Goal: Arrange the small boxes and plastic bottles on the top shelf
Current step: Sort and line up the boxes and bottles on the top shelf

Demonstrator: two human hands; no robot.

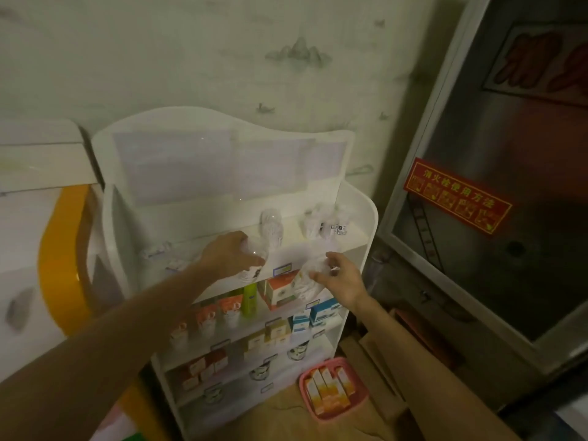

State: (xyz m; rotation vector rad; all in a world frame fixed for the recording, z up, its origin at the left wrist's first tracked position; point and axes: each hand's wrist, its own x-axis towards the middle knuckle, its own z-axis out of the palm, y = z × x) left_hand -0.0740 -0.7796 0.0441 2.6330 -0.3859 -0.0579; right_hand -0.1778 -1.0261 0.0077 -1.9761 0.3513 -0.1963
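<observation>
Both hands are gripping clear bottles — left hand (230, 254) on one bottle (254, 265), right hand (339, 278) on another (307, 278) — risking toppling upright bottles (272, 227) on the top shelf (356, 240).

White tiered shelf unit (366, 214), clear plastic bottles (321, 222) on top shelf, small boxes (321, 313) on lower tiers.
</observation>
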